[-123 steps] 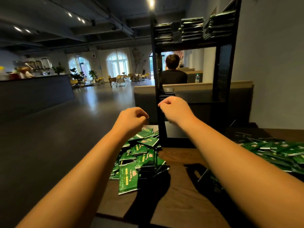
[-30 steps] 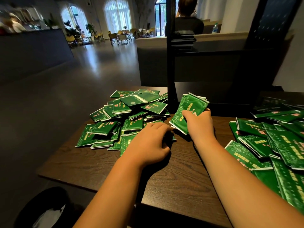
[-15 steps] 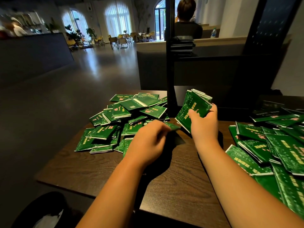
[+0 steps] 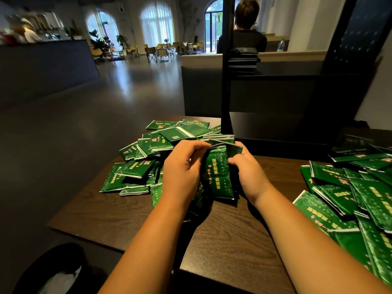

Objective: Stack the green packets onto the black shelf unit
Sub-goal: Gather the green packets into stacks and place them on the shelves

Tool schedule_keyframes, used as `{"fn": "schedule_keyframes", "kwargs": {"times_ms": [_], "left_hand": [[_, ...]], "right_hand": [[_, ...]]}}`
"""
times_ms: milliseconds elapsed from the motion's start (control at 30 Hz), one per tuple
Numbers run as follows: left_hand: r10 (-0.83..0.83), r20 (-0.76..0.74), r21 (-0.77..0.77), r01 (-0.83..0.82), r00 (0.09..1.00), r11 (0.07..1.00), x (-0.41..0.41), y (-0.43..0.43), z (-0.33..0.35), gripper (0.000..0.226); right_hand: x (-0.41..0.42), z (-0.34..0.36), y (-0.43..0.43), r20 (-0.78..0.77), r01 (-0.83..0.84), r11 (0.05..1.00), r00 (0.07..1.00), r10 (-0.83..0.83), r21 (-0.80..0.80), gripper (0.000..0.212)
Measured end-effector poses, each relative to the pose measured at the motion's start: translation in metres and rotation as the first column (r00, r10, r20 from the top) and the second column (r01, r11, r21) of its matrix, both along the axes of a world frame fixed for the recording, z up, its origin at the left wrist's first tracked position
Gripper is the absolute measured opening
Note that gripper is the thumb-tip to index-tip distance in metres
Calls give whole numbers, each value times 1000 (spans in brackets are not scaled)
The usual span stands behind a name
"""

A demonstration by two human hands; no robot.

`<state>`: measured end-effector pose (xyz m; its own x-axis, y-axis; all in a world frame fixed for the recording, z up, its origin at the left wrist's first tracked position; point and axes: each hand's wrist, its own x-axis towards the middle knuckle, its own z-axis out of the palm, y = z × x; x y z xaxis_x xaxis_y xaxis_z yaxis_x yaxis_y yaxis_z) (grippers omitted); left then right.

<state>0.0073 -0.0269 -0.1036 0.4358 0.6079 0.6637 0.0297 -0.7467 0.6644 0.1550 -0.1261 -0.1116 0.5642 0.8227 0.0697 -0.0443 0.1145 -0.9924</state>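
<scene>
- The left hand (image 4: 182,168) and the right hand (image 4: 248,168) met at the centre of the frame, both closed on one held bundle (image 4: 218,175) of green packets.
- The left hand's fingers were curled over the bundle's upper left edge. The right hand's fingers wrapped its right side, and several packet ends fanned out above the knuckles.
- The held bundle stood roughly on edge, with its printed face towards the camera. Its lower end was at or just above the table (image 4: 222,234); I could not tell whether it touched.
- A loose left pile (image 4: 148,153) of green packets lay on the table at centre left, partly hidden behind the left hand. The packets overlapped at all angles.
- A right pile (image 4: 350,198) spread along the right edge of the frame, well apart from the hands, also jumbled.
- The black shelf unit (image 4: 226,81) stood on the table just behind the hands, its front post rising out of the top of the frame.
- A shelf stack (image 4: 244,58) of packets sat on a level of the unit in the upper centre, beside the post. It looked dark against the light.
- Beyond the shelf, at the top centre, a seated person (image 4: 246,28) faced away, with a water bottle (image 4: 281,46) to the right.
- A dark counter (image 4: 42,66) filled the upper left, and yellow chairs (image 4: 161,52) stood near the arched windows.
- A black bin (image 4: 53,272) with a pale liner sat in the lower left corner.
</scene>
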Motion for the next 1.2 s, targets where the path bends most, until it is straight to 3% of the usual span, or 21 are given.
{"fn": "schedule_keyframes", "kwargs": {"times_ms": [67, 133, 233, 333, 433, 500, 600, 700, 967, 1200], "left_hand": [[32, -17, 37, -31, 999, 999, 0, 0, -2, 20], [44, -13, 36, -43, 999, 998, 0, 1, -2, 21], [51, 28, 36, -52, 998, 998, 0, 0, 0, 18], [86, 73, -156, -74, 994, 985, 1, -2, 1, 29], [-85, -39, -384, 64, 996, 921, 1, -2, -2, 64], [-220, -204, -380, 130, 954, 916, 1, -5, -1, 82], [-316, -329, -328, 206, 890, 922, 2, -16, 3, 83], [-305, -363, -298, 200, 881, 933, 3, -18, 2, 90], [-295, -410, -269, 195, 863, 943, 5, -15, 0, 104], [-335, -447, -235, 253, 829, 939, 8, -21, 10, 128]], "right_hand": [[-2, -1, -2, -82, -63, 997, 994, 67, 54, 35], [-3, 0, -4, -65, -88, 996, 994, 89, 31, 33], [-6, 2, -6, 202, -20, 997, 979, 35, -74, 46], [-7, 5, -7, 274, 74, 997, 960, -64, -27, 49], [-3, 7, -10, 251, 144, 988, 956, -154, 58, 48], [-2, 7, -11, 222, 119, 992, 967, -127, 52, 49], [-2, 3, -8, 244, 64, 996, 968, -49, -56, 60], [-1, 1, -8, 253, 77, 989, 966, -44, -123, 69], [-3, 0, -7, 209, 173, 972, 968, -139, -156, 65], [-8, 33, -6, 121, 264, 957, 961, -250, -117, 49]]}}
